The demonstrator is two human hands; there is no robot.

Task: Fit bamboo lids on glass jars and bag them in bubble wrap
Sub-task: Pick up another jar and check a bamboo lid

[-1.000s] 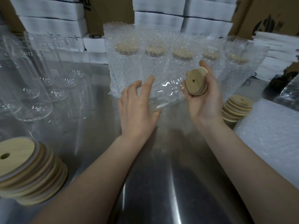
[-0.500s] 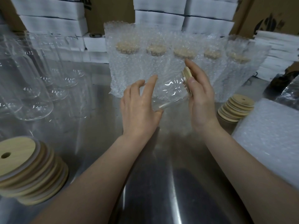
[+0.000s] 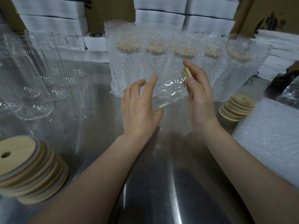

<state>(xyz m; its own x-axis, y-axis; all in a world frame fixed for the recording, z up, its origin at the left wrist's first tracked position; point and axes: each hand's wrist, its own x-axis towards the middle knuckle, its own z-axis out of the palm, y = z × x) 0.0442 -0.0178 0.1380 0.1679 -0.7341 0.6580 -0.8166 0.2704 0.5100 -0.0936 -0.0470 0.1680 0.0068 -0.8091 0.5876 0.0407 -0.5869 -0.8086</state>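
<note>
A clear glass jar (image 3: 171, 91) lies tilted on its side between my hands, mouth toward the right. My left hand (image 3: 140, 109) wraps round the jar's base end. My right hand (image 3: 199, 96) presses a bamboo lid (image 3: 186, 75) against the jar's mouth, palm flat on the lid and fingers pointing up. Only the lid's top edge shows past my fingers. Behind the jar stand several lidded jars in bubble wrap bags (image 3: 161, 62) in a row.
Several bare glass jars (image 3: 32, 81) stand at the left on the steel table (image 3: 161, 183). Bamboo lid stacks sit at the near left (image 3: 27, 168) and at the right (image 3: 237, 105). A pile of bubble wrap bags (image 3: 271, 136) lies at the right. White boxes (image 3: 53, 21) line the back.
My right hand has turned the bamboo lid from facing me and brought it left onto the jar's mouth. The left hand has kept its hold on the jar.
</note>
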